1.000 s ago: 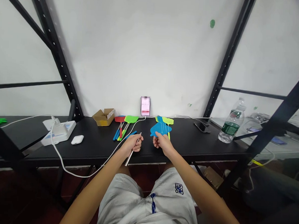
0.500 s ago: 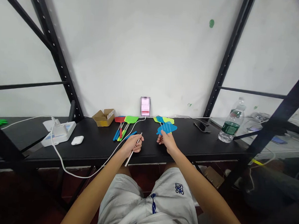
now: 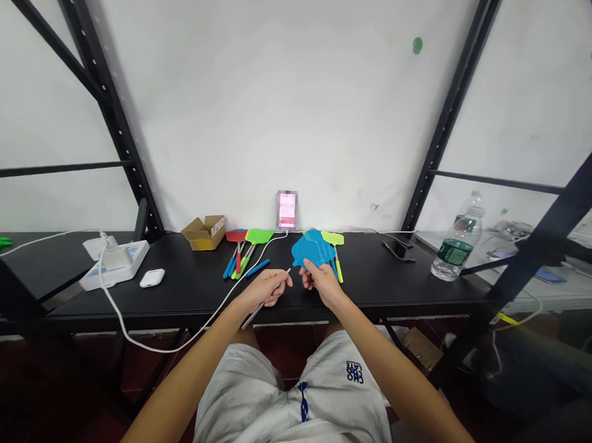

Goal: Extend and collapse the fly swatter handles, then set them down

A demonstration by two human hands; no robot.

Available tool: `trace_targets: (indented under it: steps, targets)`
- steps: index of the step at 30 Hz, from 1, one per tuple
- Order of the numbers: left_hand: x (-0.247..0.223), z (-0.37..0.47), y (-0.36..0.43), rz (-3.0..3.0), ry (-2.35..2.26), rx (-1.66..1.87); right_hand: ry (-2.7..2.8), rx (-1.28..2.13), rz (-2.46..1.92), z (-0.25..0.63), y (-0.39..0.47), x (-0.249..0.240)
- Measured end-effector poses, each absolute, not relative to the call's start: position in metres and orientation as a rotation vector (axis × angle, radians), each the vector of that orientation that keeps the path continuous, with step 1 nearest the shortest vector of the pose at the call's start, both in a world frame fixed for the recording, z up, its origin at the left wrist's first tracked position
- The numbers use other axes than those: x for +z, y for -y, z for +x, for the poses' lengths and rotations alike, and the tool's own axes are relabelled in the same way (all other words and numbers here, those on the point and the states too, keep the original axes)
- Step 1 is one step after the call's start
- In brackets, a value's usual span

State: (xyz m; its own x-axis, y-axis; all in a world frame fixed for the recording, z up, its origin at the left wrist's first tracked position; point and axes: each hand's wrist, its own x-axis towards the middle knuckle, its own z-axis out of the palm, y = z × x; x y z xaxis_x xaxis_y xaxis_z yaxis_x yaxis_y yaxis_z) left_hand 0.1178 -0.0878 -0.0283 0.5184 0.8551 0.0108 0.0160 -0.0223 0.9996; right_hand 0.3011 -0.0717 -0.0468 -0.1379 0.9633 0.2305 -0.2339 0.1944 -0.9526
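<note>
My left hand (image 3: 271, 287) is closed round a thin metal rod (image 3: 252, 317), whose tip pokes out above my fingers, tilted up to the right. Between the fingers of my right hand (image 3: 321, 281) is a blue fly swatter head (image 3: 312, 249), its narrow end facing the rod's tip; the two are a short way apart. A loose blue handle (image 3: 258, 268) lies on the black table just beyond my left hand. Behind the swatter head a yellow-green fly swatter (image 3: 339, 263) lies partly hidden. Red and green fly swatters (image 3: 259, 235) with coloured handles lie at the left.
A small open cardboard box (image 3: 203, 234) sits by the wall, near a propped phone (image 3: 286, 210) with a white cable. Leftward are a white earphone case (image 3: 152, 278) and a power strip (image 3: 135, 256). Another phone (image 3: 400, 249) and water bottles (image 3: 454, 253) are at the right.
My right hand has moved left and turned the blue swatter head so its narrow end points toward the rod. My left hand has shifted slightly right with the rod.
</note>
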Motion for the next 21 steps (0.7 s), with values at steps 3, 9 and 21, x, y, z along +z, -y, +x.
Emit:
trace_targets:
  steps: [3, 9, 21]
  targets:
    - [-0.0286, 0.1182, 0.0877, 1.453, -0.803, 0.793, 1.334, 1.286, -0.789, 0.3002, 0.0746, -0.0455]
    - [-0.0294, 0.1187, 0.0871, 1.437, -0.816, 0.812, 1.359, 1.253, -0.814, 0.2983, 0.0752, -0.0469]
    - [-0.0249, 0.1195, 0.0926, 1.46, -0.833, 0.807, 1.372, 1.22, -0.815, 0.2974, 0.0713, -0.0526]
